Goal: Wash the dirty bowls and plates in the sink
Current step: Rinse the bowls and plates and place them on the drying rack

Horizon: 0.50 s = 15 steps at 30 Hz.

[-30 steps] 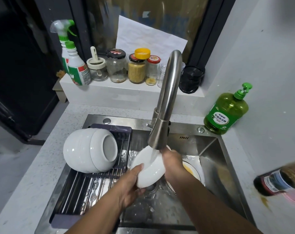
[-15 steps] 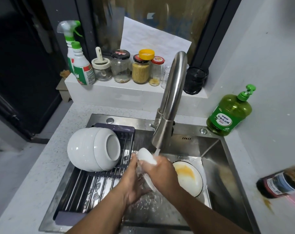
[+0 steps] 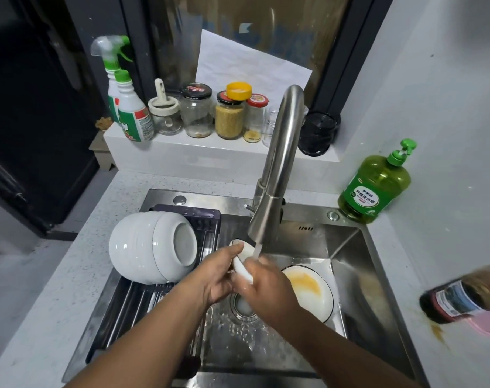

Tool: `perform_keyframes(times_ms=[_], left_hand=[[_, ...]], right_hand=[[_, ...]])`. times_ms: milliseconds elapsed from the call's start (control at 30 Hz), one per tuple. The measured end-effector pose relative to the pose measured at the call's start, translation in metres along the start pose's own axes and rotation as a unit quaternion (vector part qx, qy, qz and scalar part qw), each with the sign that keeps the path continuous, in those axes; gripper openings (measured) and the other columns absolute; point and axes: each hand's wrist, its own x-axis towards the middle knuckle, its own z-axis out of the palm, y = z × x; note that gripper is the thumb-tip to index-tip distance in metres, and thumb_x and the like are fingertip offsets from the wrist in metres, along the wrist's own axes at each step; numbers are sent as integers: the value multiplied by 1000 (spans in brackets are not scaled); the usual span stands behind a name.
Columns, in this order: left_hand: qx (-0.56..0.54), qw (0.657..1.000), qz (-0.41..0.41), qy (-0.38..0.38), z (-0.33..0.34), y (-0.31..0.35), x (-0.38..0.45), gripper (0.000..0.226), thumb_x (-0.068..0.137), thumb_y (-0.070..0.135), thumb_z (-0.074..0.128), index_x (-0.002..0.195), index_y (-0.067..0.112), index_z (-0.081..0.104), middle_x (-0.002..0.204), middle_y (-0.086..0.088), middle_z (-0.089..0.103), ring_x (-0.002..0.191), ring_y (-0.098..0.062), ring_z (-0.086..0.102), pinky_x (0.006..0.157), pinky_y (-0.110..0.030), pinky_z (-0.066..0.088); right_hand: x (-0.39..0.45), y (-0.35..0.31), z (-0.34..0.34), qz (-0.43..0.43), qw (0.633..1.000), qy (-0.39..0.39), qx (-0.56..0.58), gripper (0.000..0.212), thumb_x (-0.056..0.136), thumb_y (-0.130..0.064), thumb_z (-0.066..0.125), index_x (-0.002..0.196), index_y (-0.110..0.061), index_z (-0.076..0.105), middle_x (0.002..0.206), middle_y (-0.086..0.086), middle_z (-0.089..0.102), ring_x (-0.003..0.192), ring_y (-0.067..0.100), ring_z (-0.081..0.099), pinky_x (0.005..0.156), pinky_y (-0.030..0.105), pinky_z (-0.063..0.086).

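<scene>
Head view, single entry.

Item: small white dish (image 3: 242, 261), held on edge over the sink (image 3: 358, 275) beneath the tap (image 3: 277, 169); water runs onto it.
Grip, left hand (image 3: 220, 275): fingers curled round the dish's near-left rim.
Grip, right hand (image 3: 266, 287): laid over the dish's right face, fingers bent on it, apparently rubbing.
Item: plate (image 3: 311, 292) with yellow residue, lying in the sink just right of the hands, unwashed.
Item: stacked white bowls (image 3: 154, 247), tipped on their side on the drain rack (image 3: 204, 219), left of the hands.

Hazards, as judged: wet dish may slip from the two-hand grip and strike the plate below or the steel. Tipped bowls could roll if the left elbow knocks them. Brown bottle (image 3: 462, 298) at the worktop (image 3: 56, 289) right edge sits beside a spill; could be nudged.
</scene>
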Motion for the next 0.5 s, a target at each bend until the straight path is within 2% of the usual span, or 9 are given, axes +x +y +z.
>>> perform_keyframes(times_ms=[67,100,167,200,267,333,400,467,500], left_hand=[[13,999,23,28,-1,-1,4,22,104,10,43,115,4,61,76,-13,71,66,-24,67,55,-31,57],[14,998,37,46,-1,-2,5,25,102,5,37,112,6,60,75,-13,71,63,-23,68,53,-30,56],[21,993,67,97,-4,-7,8,33,99,-2,28,106,9,59,78,-13,70,62,-23,68,49,-28,55],[21,989,84,116,-8,-10,12,37,98,-5,26,110,10,58,88,-16,71,69,-27,70,51,-31,58],[39,982,112,147,-16,-16,20,39,99,-5,32,126,8,56,109,-21,70,92,-36,70,70,-45,63],[66,972,124,186,-25,-20,25,31,102,4,45,131,7,56,116,-18,68,102,-38,68,87,-55,58],[63,968,130,206,-30,-24,26,23,101,8,53,123,7,58,114,-16,68,103,-37,67,92,-56,56],[51,965,138,216,-29,-26,25,17,102,10,55,119,10,58,113,-17,67,100,-36,66,93,-51,56],[41,965,140,220,-28,-28,26,18,103,13,54,120,9,57,112,-16,66,98,-34,66,92,-47,56]], right_hand=[[-3,0,-1,-49,998,-27,-15,21,98,-41,49,101,-20,52,98,-2,53,92,17,46,74,33,35],[-5,1,0,-70,997,-42,-11,21,100,-39,46,107,-21,53,103,-2,56,96,16,48,78,32,36],[-10,5,2,-102,992,-75,-11,36,104,-42,35,127,-23,55,125,-3,60,114,12,51,96,30,39],[-14,9,3,-113,990,-83,-21,46,105,-47,27,132,-23,56,135,-4,59,123,11,49,107,30,35],[-23,25,7,-111,990,-71,-45,65,104,-55,13,130,-22,62,138,-5,59,131,10,47,117,33,29],[-27,44,9,-69,996,-20,-54,60,105,-52,18,118,-24,69,135,-4,61,130,11,48,116,36,31],[-25,59,10,-5,997,63,-43,39,102,-41,38,111,-23,71,134,-1,60,126,17,50,108,33,38],[-19,62,6,86,987,133,-4,30,95,-35,53,118,-21,66,131,-3,55,119,19,54,97,31,43],[-17,58,2,139,980,136,34,33,95,-36,56,124,-22,60,129,-3,55,115,20,57,94,31,44]])
